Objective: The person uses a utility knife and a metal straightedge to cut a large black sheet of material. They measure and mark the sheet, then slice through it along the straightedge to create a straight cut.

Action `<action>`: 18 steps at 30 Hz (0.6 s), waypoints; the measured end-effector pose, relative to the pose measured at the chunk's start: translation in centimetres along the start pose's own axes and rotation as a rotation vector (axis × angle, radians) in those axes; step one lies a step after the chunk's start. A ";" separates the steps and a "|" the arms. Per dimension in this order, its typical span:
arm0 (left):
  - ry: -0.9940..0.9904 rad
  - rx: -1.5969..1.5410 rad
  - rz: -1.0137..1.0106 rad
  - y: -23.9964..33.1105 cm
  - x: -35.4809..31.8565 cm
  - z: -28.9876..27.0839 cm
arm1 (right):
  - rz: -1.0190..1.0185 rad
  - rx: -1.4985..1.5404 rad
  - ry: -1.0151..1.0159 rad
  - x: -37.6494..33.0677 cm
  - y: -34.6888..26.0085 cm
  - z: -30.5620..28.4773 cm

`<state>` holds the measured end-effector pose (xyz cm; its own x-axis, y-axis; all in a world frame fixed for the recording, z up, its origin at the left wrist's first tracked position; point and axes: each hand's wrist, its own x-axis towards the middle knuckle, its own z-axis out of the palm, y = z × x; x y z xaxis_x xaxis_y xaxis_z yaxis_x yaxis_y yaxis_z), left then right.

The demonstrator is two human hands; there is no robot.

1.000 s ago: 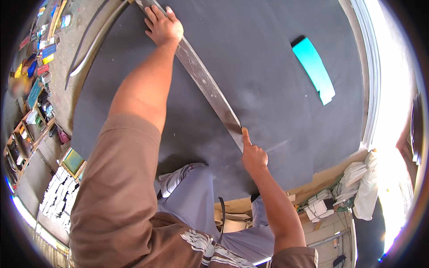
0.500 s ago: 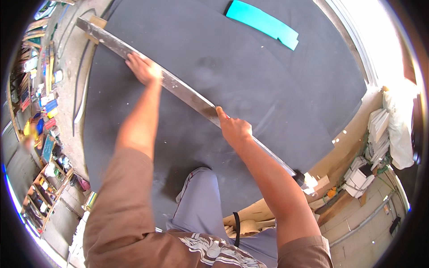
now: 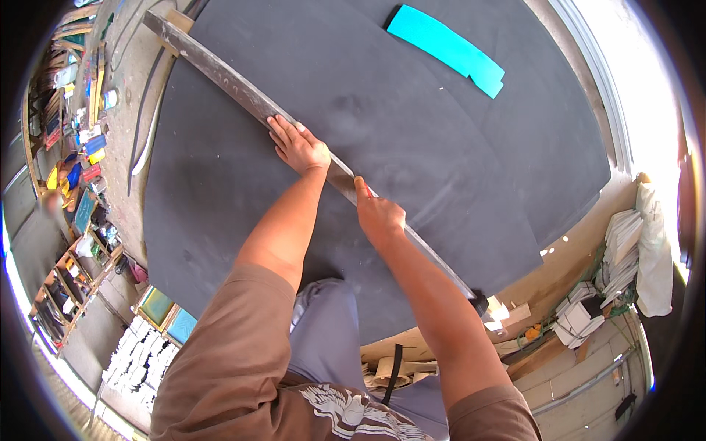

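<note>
A long grey metal straightedge (image 3: pixel 220 77) lies diagonally across a large black sheet (image 3: pixel 441 132), from the far left to the near right. My left hand (image 3: pixel 300 149) presses down on it near its middle, fingers stretched out and wrapped around nothing. Just to the right, my right hand (image 3: pixel 380 217) is closed against the straightedge, thumb pointing forward. Between its fingers a small red tool (image 3: pixel 368 191) shows only as a sliver; its tip is hidden. My knee (image 3: pixel 323 316) rests at the sheet's near side.
A turquoise curved strip (image 3: pixel 445 48) lies on the sheet's far right. Shelves with mixed goods (image 3: pixel 73 279) line the left. Folded white sacks (image 3: pixel 621 242) are stacked at the right, beside a wooden board (image 3: pixel 581 253) under the sheet. A dark lump (image 3: pixel 478 303) sits at the straightedge's near end.
My left hand has slid along the straightedge toward my right hand. The right hand keeps its place on the straightedge, still closed. The whole view has shifted slightly.
</note>
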<state>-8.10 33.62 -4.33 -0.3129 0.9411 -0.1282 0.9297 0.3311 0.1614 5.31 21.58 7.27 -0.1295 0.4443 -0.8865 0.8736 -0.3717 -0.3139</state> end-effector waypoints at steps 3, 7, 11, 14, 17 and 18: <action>-0.004 0.035 0.005 -0.6 0.1 0.3 | 0.019 0.015 -0.052 -0.5 -0.5 -0.9; -0.007 0.040 0.005 -0.3 -0.1 -0.1 | 0.002 -0.004 -0.049 -0.4 -0.4 -0.6; -0.017 0.050 -0.015 0.3 0.0 -0.3 | 0.012 0.003 -0.066 -0.4 -0.3 -1.2; -0.022 0.053 -0.011 0.3 0.0 -0.2 | 0.008 0.018 -0.053 -0.5 -0.5 -1.7; 0.002 0.067 0.001 -0.1 0.1 0.3 | 0.008 0.039 -0.008 -0.2 -0.4 -0.8; 0.016 0.073 0.007 -0.2 0.1 0.5 | 0.012 0.040 -0.011 0.0 -0.3 -0.7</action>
<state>-8.25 33.59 -4.84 -0.3090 0.9445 -0.1113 0.9434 0.3193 0.0902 5.34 22.26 7.60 -0.1244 0.4304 -0.8940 0.8559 -0.4092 -0.3161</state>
